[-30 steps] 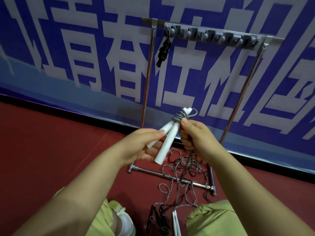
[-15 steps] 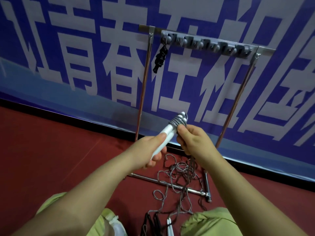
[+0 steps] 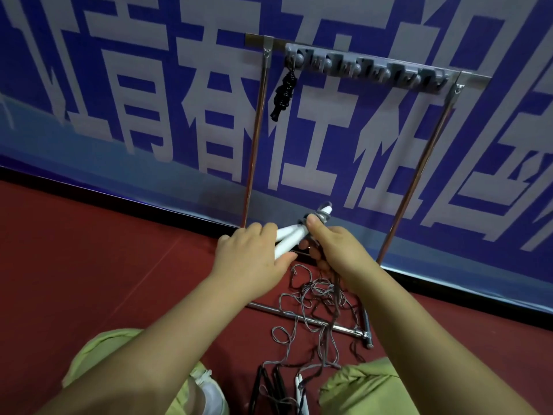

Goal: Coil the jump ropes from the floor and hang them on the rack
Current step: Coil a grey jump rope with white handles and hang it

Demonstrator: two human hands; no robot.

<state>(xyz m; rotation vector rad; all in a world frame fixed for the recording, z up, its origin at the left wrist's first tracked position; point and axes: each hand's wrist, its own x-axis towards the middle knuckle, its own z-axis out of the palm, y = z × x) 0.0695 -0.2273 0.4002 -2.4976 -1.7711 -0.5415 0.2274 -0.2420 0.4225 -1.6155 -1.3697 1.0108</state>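
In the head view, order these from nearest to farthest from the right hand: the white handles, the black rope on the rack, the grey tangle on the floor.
1. white handles: touching the right hand, on its left.
2. grey tangle: just below, on the floor.
3. black rope: high up on the rack.

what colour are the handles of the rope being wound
White handles, with grey cord around their tops; head view.

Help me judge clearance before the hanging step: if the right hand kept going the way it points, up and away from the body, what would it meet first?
Probably the blue banner behind the rack; the right hand points between its uprights, below the hooks, though depth is unclear.
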